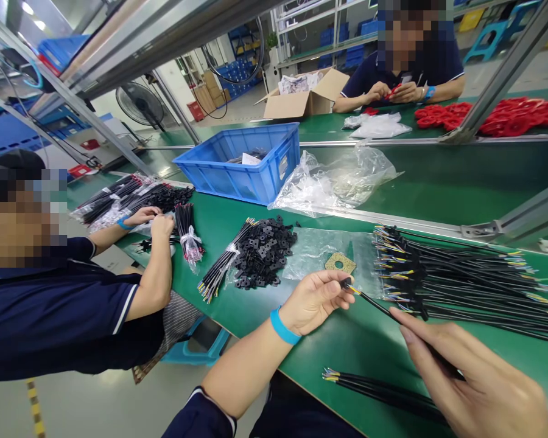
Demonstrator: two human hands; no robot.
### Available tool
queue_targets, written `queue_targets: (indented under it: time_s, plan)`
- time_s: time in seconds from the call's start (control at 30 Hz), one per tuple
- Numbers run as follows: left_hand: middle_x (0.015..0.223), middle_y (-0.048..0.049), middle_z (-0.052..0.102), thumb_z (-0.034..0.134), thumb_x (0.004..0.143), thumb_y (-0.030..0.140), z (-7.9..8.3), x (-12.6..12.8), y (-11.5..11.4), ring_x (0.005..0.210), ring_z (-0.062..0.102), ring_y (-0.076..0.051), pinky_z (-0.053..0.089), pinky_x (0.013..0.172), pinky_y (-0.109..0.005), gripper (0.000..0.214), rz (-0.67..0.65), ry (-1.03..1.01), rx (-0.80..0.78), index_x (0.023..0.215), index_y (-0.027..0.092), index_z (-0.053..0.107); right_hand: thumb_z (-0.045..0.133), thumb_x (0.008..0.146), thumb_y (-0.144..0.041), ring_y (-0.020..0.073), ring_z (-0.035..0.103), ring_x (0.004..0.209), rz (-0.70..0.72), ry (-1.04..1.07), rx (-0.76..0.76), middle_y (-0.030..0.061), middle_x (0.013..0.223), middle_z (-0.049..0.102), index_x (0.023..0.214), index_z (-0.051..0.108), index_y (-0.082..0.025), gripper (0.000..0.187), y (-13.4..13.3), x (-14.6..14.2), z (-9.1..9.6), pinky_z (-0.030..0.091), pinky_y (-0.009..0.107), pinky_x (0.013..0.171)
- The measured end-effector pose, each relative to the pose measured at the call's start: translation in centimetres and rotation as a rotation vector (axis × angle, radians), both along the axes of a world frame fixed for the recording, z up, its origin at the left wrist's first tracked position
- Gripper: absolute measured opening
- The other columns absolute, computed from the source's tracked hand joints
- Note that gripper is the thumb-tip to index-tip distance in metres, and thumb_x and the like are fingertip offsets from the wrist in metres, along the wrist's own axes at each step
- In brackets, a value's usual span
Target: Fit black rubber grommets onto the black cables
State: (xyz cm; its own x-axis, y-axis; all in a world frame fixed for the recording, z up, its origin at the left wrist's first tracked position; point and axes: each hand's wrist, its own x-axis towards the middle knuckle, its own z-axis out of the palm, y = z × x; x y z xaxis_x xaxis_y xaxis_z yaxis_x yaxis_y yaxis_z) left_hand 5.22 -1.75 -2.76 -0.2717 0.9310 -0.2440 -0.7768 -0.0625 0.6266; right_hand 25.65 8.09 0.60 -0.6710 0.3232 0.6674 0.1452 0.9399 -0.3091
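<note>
Head cam: left hand (317, 298) pinches the tip of a black cable (383, 310) between thumb and fingers, right hand (475, 383) gripping it further down, just over the green table (347, 347). Cable pile (461, 280) sits right behind, a few more cables (379, 389) near the edge, black clips (265, 249) off left.

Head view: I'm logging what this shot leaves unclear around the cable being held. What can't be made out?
- Right hand: cut off by the bottom edge; it hides the far end of the black cable.
- Left hand: fingers cover whatever sits on the cable tip.
- Blue bin: its wall hides most contents.
- Black parts pile: shapes too small to tell.
</note>
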Motion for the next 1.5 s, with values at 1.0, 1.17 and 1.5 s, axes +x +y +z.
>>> queue_targets:
  time_s: [1.0, 1.17, 1.5]
  plan:
    - [0.073, -0.0033, 0.07, 0.104, 0.05, 0.053, 0.4, 0.1, 0.2, 0.064, 0.067, -0.011, 0.049, 0.061, -0.022, 0.066, -0.011, 0.262, -0.098, 0.088, 0.01, 0.071, 0.043, 0.108, -0.02, 0.0187, 0.075, 0.081, -0.088, -0.084, 0.299, 0.0041, 0.109, 0.079, 0.165, 0.044, -0.026, 0.057, -0.7, 3.5, -2.0, 0.051, 0.031, 0.078]
    - [0.073, -0.0038, 0.071, 0.104, 0.05, 0.053, 0.3, 0.0, 0.1, 0.063, 0.066, -0.011, 0.05, 0.062, -0.023, 0.065, 0.031, 0.268, -0.112, 0.087, 0.01, 0.071, 0.057, 0.105, -0.017, 0.012, 0.069, 0.065, -0.03, -0.088, 0.294, 0.0006, 0.089, 0.077, 0.16, 0.05, -0.017, 0.056, -0.5, 1.9, -0.5, 0.049, 0.03, 0.065]
    - [0.078, -0.005, 0.075, 0.106, 0.047, 0.038, -0.2, 0.8, -0.3, 0.068, 0.07, -0.012, 0.057, 0.068, -0.023, 0.052, -0.075, 0.368, -0.113, 0.08, 0.011, 0.078, 0.059, 0.105, -0.014, 0.0101, 0.073, 0.072, -0.074, -0.007, 0.235, 0.0005, 0.09, 0.078, 0.111, 0.069, -0.017, 0.012, -0.7, 0.2, 0.1, 0.048, 0.028, 0.067]
